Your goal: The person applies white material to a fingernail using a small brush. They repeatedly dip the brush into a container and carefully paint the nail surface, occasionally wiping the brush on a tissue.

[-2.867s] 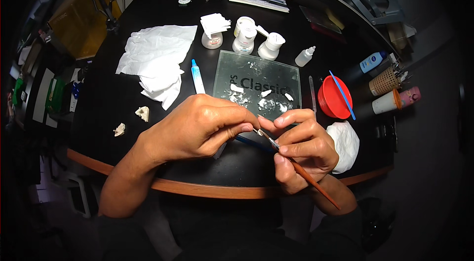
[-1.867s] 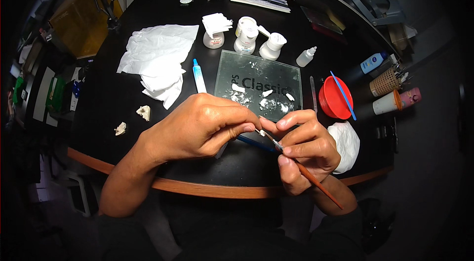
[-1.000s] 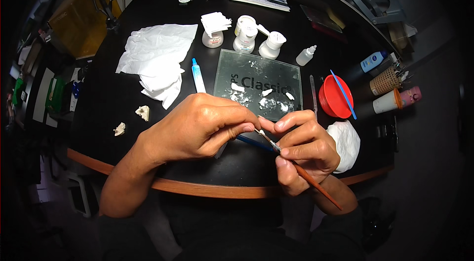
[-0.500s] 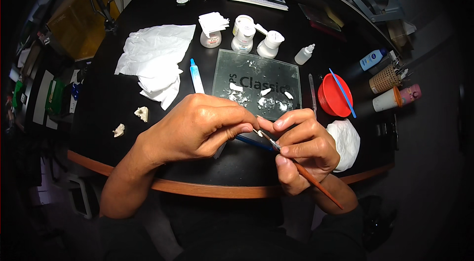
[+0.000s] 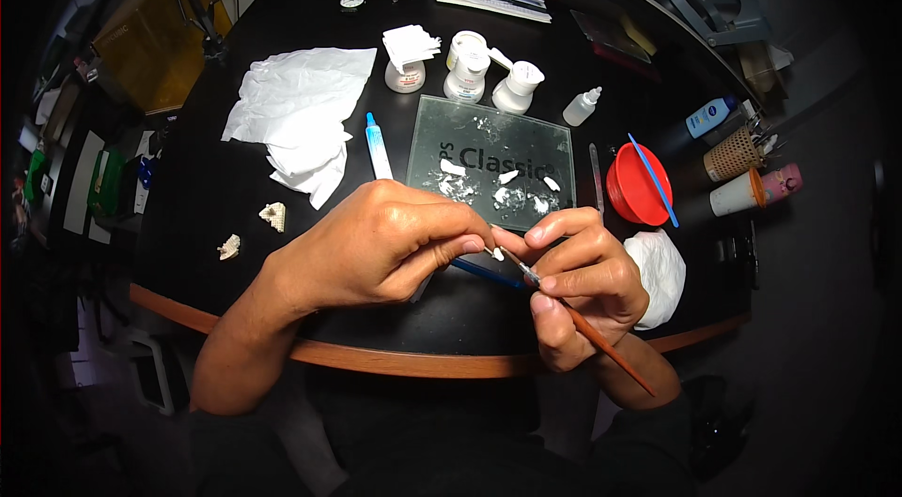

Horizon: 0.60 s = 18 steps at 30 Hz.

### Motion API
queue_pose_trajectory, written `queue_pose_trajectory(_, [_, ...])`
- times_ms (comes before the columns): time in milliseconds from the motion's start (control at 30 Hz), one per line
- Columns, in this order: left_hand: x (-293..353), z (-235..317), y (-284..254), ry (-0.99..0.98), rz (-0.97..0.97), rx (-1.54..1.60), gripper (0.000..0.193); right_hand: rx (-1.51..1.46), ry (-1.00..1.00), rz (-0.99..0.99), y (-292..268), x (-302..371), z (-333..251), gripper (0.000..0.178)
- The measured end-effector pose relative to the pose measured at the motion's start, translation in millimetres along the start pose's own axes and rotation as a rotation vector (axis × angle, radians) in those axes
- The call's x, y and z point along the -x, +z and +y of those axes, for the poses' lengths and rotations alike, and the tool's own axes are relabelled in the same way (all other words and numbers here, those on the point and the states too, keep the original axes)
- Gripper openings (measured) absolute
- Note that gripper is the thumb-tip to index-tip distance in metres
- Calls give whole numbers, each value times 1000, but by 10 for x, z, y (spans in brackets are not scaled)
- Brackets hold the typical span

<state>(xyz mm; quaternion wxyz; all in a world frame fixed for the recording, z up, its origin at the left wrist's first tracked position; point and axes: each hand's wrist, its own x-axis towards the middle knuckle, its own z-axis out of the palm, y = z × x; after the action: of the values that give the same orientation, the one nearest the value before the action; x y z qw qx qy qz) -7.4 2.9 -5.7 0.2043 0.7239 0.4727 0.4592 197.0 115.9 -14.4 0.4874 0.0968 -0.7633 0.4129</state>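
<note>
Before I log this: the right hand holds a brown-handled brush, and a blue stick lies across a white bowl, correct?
Not white: the head view shows the blue stick lying across a red bowl. The right hand does hold the brown-handled brush.

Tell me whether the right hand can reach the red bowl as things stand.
Probably yes: the red bowl sits just ahead of the right hand with nothing visible standing between, though that hand holds a brown-handled brush and a blue stick lies across the bowl.

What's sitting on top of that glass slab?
White clumps and smears lie on the glass slab. The left hand and right hand hide parts of its near side; anything there is covered.
</note>
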Motion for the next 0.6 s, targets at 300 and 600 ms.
queue_pose_trajectory(300, [-1,23,-17,-50,-26,22,9,32,16,-15,-3,1,-6,18])
queue_pose_trajectory(600, [4,31,-21,-52,-21,28,9,25,27,-16,-17,10,-11,19])
